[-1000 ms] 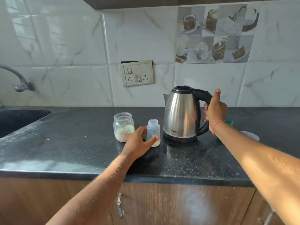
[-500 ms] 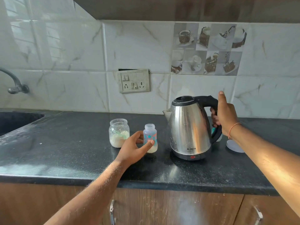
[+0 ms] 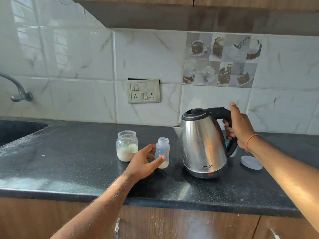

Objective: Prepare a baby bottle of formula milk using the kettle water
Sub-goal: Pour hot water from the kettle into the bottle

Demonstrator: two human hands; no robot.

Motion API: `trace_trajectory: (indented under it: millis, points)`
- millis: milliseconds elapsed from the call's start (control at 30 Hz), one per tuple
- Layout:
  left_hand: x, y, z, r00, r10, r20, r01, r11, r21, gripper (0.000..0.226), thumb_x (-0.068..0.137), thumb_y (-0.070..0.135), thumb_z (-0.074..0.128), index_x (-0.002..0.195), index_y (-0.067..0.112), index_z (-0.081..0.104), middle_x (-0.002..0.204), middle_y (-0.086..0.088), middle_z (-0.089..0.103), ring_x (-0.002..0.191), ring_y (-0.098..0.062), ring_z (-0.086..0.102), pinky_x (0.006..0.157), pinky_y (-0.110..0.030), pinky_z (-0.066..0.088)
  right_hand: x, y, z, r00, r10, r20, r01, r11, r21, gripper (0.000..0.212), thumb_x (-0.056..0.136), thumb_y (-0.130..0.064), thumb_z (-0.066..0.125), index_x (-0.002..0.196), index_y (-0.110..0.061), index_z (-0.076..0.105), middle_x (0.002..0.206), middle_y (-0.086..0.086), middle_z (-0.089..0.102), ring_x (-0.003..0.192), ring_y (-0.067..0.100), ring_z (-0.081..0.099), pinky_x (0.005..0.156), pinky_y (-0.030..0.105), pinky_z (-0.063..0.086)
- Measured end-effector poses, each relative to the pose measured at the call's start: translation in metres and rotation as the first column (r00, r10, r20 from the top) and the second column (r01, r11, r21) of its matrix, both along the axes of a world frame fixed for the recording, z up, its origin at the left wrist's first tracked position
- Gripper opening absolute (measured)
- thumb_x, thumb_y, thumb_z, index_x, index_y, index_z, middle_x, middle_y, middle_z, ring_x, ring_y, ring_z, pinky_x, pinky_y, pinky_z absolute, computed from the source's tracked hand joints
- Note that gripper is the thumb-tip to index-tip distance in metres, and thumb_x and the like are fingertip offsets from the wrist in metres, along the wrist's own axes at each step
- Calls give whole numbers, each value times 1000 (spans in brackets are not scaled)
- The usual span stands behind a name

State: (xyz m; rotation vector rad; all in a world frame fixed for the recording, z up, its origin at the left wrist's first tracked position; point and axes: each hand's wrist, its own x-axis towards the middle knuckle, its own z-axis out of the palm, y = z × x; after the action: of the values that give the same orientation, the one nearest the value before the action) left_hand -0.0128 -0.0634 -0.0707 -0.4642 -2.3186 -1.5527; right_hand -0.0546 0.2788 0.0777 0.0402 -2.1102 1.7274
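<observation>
Baby bottle (image 3: 162, 152), small and clear with an orange and teal print, is seen standing upright and uncapped on the black speckled counter (image 3: 69, 169), with a shallow layer of pale powder in its base. It is pinched by the left hand (image 3: 144, 163), the thumb laid across its front and the fingers curled round its far side, so that grip is closed on the bottle. Just to its left, an open glass jar (image 3: 127, 145) partly filled with the same pale powder is placed, and a green scoop can be made out inside it. Just to the right of the bottle, the steel kettle (image 3: 204, 145) is held tilted, its spout leaning toward the bottle and its lid shut; whether its base touches the counter cannot be told. Its black handle (image 3: 222, 112) is wrapped by the fingers of the right hand (image 3: 240, 125), with the thumb raised straight up, so that grip is closed on the kettle. A thin orange thread is worn at that wrist. Behind the handle a teal object is partly hidden, and a round pale lid (image 3: 251, 162) lies flat on the counter to the right of the kettle. A dark sink (image 3: 20, 130) is set into the counter at the far left, below a wall tap (image 3: 17, 90).
</observation>
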Motion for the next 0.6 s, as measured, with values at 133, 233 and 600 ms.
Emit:
trace_trajectory:
  millis: [133,233,600]
  points:
    - [0,-1,1,1000,-5,6,5,1000,20,50,91,62,79,135,40,68,118,17,81,111,-11,77,100,-44,64,0,-2,3,1000,18,5,-18,1000,14,73,103,-70,35,61,-12,45,47,6,31,41,21,25,53,33,27]
    - [-1,-2,1,1000,-3,7,2,1000,23,47,93,60,79,135,42,67,120,18,80,112,-11,76,100,-44,65,1,-6,6,1000,26,4,-26,999,32,72,104,-68,34,63,-11,45,48,6,31,40,21,25,53,32,27]
    - [-7,-2,-4,1000,-3,27,0,995,96,58,85,72,76,136,43,69,120,12,79,110,-15,77,96,-42,66,2,-18,17,999,52,12,-53,992,111,69,104,-64,33,66,-8,48,51,9,33,42,21,28,52,31,28]
